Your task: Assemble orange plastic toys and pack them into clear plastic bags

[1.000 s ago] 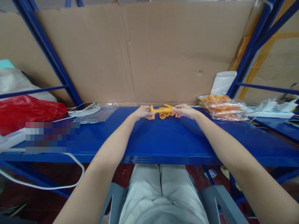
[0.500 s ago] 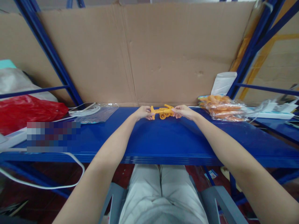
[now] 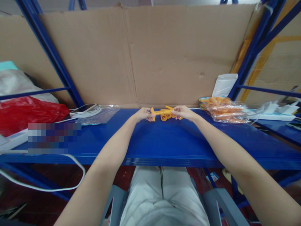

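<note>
A yellow-orange plastic toy vehicle [image 3: 164, 112] with several round wheels along its lower side is at the back of the blue shelf, between my hands. My left hand [image 3: 145, 114] grips its upright left end with thumb and fingers. At the other end, my right hand [image 3: 182, 112] is closed on the vehicle's right part, the fingertips near the rear wheel. Both hands cover some of the toy. Whether its wheels rest on the shelf, I cannot tell.
Plastic bags of orange parts [image 3: 223, 110] lie right of my hands, beside a white power strip [image 3: 275, 115]. To the left are a clear plastic bag [image 3: 101, 114], a coiled white cable [image 3: 88, 112] and a red bag [image 3: 31, 113]. Cardboard [image 3: 164, 56] stands behind the blue shelf [image 3: 169, 144].
My right fingers have shifted slightly left along the toy, and a wheel at its right end now shows. My left hand keeps its grip.
</note>
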A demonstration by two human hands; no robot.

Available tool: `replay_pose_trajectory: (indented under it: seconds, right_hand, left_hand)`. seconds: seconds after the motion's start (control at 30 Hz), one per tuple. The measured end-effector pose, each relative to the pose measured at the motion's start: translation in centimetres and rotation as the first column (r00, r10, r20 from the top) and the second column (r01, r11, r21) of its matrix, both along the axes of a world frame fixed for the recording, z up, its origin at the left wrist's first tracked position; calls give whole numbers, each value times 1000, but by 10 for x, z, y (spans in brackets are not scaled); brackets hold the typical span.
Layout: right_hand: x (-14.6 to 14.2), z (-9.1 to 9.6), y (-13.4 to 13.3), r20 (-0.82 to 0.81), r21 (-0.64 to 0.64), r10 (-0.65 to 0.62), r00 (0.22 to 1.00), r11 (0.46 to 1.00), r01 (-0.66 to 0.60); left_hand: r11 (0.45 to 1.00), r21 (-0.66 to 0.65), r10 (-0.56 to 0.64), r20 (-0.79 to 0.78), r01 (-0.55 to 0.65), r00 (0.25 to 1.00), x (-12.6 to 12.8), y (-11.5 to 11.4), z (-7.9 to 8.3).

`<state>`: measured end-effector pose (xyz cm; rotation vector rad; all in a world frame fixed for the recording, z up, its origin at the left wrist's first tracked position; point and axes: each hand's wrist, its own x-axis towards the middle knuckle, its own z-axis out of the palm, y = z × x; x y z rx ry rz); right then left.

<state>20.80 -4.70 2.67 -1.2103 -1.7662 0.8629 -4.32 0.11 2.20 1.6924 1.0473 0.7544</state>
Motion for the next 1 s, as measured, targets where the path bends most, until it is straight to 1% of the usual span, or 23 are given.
replay_pose_trajectory:
  seconds: [0.1,0.2,0.33,0.47,0.63,0.73,0.8,1.0]
  right_hand:
    - [2,-1,3,15,33,3,1000,999,-3]
    - [4,-2,3,11,30,16,1000,999,-16]
    - [4,-2,3,-41,-33,-16,999,999,15]
    - [2,-2,3,-72,-82,-40,997,996,34]
    - [0,-2,2,2,-199,-81,997,977,80]
    - [-1,-3,2,30,-223,-95,995,970,99]
    - [-2,-4,2,10,-230,-90,996,969,89]
    - [-4,-6,4,-136,-244,-67,988,969,33]
  left_hand:
    - [1000,5,2,13,-2,1000,1,0,0]
    - [1000,3,-9,38,9,999,1,1,-2]
    - [999,36,-28,79,25,997,1,3,-2]
    - [999,42,-27,58,25,998,2,3,-2]
    - [998,32,-60,44,59,997,2,2,-2]
    - [999,27,-46,31,45,998,1,1,-2]
    - [999,25,-41,32,40,999,1,2,-2]
    - [999,24,-38,31,37,999,1,3,-2]
